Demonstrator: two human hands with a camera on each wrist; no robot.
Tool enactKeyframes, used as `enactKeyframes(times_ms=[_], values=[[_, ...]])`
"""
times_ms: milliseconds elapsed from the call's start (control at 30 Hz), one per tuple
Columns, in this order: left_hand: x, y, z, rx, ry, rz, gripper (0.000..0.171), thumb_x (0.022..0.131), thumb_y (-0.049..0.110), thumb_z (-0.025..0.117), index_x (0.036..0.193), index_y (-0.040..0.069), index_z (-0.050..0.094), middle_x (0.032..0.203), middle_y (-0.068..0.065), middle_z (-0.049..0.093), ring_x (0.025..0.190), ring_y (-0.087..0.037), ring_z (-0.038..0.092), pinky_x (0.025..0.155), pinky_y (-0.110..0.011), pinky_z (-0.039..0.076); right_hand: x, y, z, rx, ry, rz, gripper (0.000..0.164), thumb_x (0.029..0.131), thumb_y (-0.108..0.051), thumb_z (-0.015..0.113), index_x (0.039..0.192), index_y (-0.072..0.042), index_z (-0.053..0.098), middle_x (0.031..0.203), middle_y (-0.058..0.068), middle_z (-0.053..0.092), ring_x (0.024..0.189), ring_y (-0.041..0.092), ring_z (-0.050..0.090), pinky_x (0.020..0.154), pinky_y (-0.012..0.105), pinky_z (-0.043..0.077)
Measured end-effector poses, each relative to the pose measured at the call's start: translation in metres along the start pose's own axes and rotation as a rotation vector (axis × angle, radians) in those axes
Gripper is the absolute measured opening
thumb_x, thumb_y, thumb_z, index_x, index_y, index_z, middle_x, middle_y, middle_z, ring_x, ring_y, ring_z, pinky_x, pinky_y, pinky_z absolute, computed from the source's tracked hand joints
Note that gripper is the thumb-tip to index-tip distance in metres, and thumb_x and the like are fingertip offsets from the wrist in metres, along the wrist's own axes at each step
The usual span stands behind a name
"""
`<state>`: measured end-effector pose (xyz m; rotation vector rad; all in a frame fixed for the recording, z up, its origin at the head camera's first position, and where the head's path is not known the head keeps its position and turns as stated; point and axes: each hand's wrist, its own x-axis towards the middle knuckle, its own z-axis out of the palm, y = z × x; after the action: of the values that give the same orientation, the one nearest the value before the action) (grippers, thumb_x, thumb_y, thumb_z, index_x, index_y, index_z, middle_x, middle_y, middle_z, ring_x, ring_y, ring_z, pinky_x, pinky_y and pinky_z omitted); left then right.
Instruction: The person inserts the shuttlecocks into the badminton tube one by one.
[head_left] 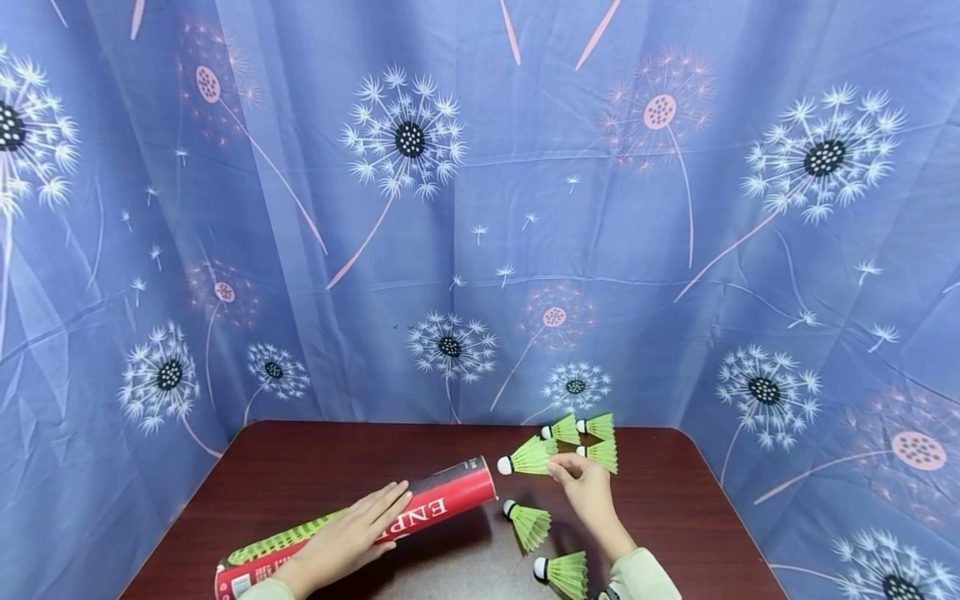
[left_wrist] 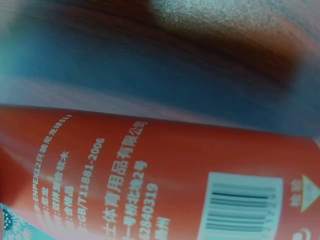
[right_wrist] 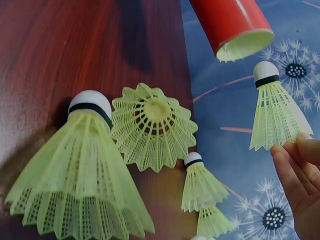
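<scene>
Head view: tube point(head_left: 442, 500), red with white lettering, slanted across lower centre, its mouth to the right. Left hand point(head_left: 352, 531) laid over the tube's middle, fingers along the top, thumb on the near side, gripping it. Right hand point(head_left: 588, 493), lower right of centre, thumb and fingers closed in a pinch on the skirt rim of one shuttlecock point(head_left: 525, 457); white cork turned to the tube's mouth, near but apart. Loose shuttlecocks point(head_left: 566, 573), green-yellow, on the brown tabletop point(head_left: 315, 458): two below the pinched one, others grouped above right. Curtain point(head_left: 517, 208), blue, dandelion print, behind. Left wrist view: tube's red side, printed text, barcode point(left_wrist: 241, 205) lower right. Right wrist view: tube's mouth at top; pinched shuttlecock at right, cork up; loose shuttlecocks at left and bottom centre.
</scene>
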<state>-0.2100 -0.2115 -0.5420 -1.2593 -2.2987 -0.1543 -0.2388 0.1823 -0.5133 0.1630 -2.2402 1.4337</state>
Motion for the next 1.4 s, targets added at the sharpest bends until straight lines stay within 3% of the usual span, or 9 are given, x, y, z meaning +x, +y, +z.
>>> enactKeyframes(times_ms=[167,400,633,833,1067,1400], values=[[0.001,-0.001,0.002,-0.011,0.031,0.023,0.08,0.08,0.027,0.077,0.145,0.001,0.04,0.147,-0.017,0.041,0.128,-0.032,0.048,0.116,-0.025,0.018,-0.001,-0.006,0.005,-0.001,0.001,-0.002,0.004,0.078,0.001,0.075,0.082,0.0,0.074,0.073,0.009,0.071,0.06,0.007,0.064,0.055,0.018,0.052],[0.002,-0.002,0.004,0.002,0.068,0.045,0.082,0.077,0.028,0.079,0.145,0.001,0.04,0.145,-0.019,0.043,0.126,-0.033,0.049,0.11,-0.032,0.033,-0.004,-0.013,0.013,0.004,-0.034,0.025,0.005,0.079,-0.003,0.076,0.083,-0.001,0.075,0.073,0.006,0.071,0.062,0.007,0.064,0.056,0.02,0.053],[0.003,-0.002,0.004,0.009,0.06,0.035,0.081,0.078,0.029,0.079,0.144,0.001,0.041,0.146,-0.017,0.043,0.127,-0.032,0.049,0.115,-0.027,0.024,-0.009,-0.017,0.021,0.007,-0.062,0.011,0.007,0.079,-0.006,0.076,0.083,0.0,0.075,0.075,0.006,0.072,0.062,0.007,0.064,0.056,0.02,0.053],[0.007,-0.001,0.001,0.028,0.056,0.027,0.085,0.073,0.028,0.083,0.144,0.002,0.043,0.145,-0.015,0.044,0.127,-0.029,0.05,0.098,-0.038,0.046,-0.01,-0.022,0.028,0.007,-0.092,0.014,0.008,0.08,-0.007,0.076,0.083,0.0,0.074,0.076,0.004,0.072,0.063,0.006,0.063,0.056,0.02,0.053],[0.007,-0.001,0.002,0.014,0.044,0.027,0.078,0.081,0.031,0.077,0.145,0.003,0.041,0.146,-0.015,0.043,0.128,-0.028,0.049,0.107,-0.031,0.037,-0.011,-0.024,0.034,-0.008,-0.108,-0.013,0.007,0.079,-0.007,0.076,0.08,0.0,0.074,0.07,0.0,0.069,0.061,0.003,0.059,0.053,0.017,0.048],[0.006,0.003,0.002,0.011,0.059,0.028,0.085,0.073,0.027,0.083,0.144,0.002,0.042,0.145,-0.016,0.044,0.126,-0.03,0.05,0.101,-0.035,0.044,-0.019,-0.022,0.043,0.01,-0.112,-0.014,0.006,0.079,-0.007,0.076,0.081,-0.001,0.074,0.07,0.002,0.07,0.061,0.004,0.06,0.052,0.016,0.048]])
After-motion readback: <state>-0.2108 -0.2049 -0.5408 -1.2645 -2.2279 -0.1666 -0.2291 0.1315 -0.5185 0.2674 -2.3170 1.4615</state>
